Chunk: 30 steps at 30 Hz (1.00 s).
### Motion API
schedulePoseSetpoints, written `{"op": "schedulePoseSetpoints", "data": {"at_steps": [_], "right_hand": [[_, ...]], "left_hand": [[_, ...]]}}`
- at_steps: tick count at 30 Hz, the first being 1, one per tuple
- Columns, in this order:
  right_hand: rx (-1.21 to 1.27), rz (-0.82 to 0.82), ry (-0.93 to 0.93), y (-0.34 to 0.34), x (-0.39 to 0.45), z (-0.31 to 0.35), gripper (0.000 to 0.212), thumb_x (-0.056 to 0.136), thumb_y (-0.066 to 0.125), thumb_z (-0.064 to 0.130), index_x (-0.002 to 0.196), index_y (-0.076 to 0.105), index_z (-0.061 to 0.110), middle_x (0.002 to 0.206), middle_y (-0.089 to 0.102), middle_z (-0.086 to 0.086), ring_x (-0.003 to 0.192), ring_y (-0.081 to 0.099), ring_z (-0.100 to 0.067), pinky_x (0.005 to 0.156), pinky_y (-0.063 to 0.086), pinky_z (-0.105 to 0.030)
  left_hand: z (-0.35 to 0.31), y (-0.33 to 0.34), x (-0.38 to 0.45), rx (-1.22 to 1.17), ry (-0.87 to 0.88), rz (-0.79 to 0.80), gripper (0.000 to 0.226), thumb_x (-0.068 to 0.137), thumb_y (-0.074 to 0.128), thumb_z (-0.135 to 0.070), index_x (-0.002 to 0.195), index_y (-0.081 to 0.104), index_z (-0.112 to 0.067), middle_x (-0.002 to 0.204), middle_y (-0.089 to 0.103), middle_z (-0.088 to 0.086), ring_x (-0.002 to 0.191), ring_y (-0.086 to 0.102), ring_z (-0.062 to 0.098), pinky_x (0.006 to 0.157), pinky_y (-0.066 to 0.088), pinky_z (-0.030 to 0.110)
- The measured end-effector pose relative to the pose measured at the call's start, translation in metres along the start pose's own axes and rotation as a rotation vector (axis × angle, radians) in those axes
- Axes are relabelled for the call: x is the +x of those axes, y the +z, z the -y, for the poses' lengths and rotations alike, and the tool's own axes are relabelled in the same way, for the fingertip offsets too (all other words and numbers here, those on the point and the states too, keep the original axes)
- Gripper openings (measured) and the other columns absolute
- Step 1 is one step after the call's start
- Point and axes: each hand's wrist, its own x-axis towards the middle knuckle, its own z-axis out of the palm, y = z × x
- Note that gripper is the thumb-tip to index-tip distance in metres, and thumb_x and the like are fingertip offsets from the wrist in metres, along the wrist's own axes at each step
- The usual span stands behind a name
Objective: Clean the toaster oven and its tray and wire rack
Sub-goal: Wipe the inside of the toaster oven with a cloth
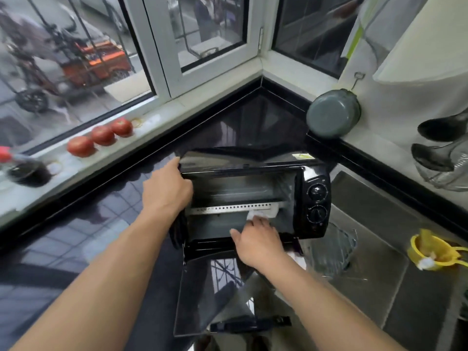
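Note:
A black toaster oven (pixel 314 198) stands on the dark counter with its glass door (pixel 212 295) folded down toward me. My left hand (pixel 167 191) grips the oven's upper left front corner. Inside the cavity, my right hand (pixel 258 241) presses a white cloth (pixel 263 214) against the interior near a perforated metal strip (pixel 228 208). The fingers of that hand are partly hidden by the cloth. No tray or wire rack shows inside the oven.
Three tomatoes (pixel 101 138) lie on the window sill at left. A grey pan (pixel 333 114) leans in the corner at right. A steel sink area (pixel 379 224) holds a clear container (pixel 331 249) and a yellow strainer (pixel 433 252).

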Motion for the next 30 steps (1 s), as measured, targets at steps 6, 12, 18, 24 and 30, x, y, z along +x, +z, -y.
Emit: {"op": "schedulePoseSetpoints", "data": {"at_steps": [6,12,18,24,30], "right_hand": [[0.094,-0.056,-0.631,0.022,-0.022,0.072,0.054,0.103,0.04,0.03,0.143,0.042,-0.005,0.151,0.037,-0.022,0.144,0.025,-0.036,0.124,0.005,-0.042],[-0.034,-0.085,-0.442,0.01,-0.013,-0.03,0.08,0.102,0.026,0.056,0.159,0.0,0.007,0.167,-0.011,-0.007,0.154,-0.012,-0.025,0.121,-0.007,-0.038],[-0.078,-0.111,-0.352,0.003,0.034,-0.057,0.074,0.106,0.024,0.05,0.159,-0.001,0.005,0.167,-0.012,-0.009,0.153,-0.013,-0.025,0.122,-0.001,-0.041],[-0.089,-0.094,-0.821,0.08,-0.005,-0.004,0.067,0.102,0.035,0.042,0.154,0.026,0.0,0.163,0.023,-0.015,0.151,0.016,-0.03,0.124,0.014,-0.044],[-0.057,-0.389,-0.417,0.05,0.073,-0.141,0.066,0.095,0.055,0.017,0.154,0.028,0.006,0.16,0.023,-0.008,0.144,0.032,-0.036,0.121,0.025,-0.039]], "left_hand": [[0.003,-0.006,0.007,0.048,-0.185,-0.048,0.077,0.084,0.05,-0.007,0.157,0.042,-0.03,0.141,0.061,0.023,0.131,0.053,0.043,0.109,0.04,0.045],[0.011,-0.012,0.005,-0.012,-0.354,-0.109,0.076,0.084,0.05,-0.008,0.156,0.043,-0.033,0.136,0.063,0.023,0.127,0.056,0.046,0.106,0.044,0.045],[0.007,0.0,0.005,-0.131,-0.466,-0.158,0.067,0.087,0.049,-0.006,0.148,0.049,-0.033,0.13,0.065,0.021,0.12,0.059,0.045,0.092,0.046,0.041],[-0.008,0.017,0.017,-0.135,-0.474,-0.139,0.074,0.083,0.049,-0.003,0.15,0.042,-0.032,0.127,0.064,0.023,0.114,0.06,0.047,0.084,0.043,0.041],[-0.015,0.035,0.014,-0.097,-0.434,-0.133,0.087,0.082,0.048,-0.005,0.159,0.028,-0.039,0.127,0.064,0.026,0.113,0.061,0.049,0.092,0.053,0.046]]}}
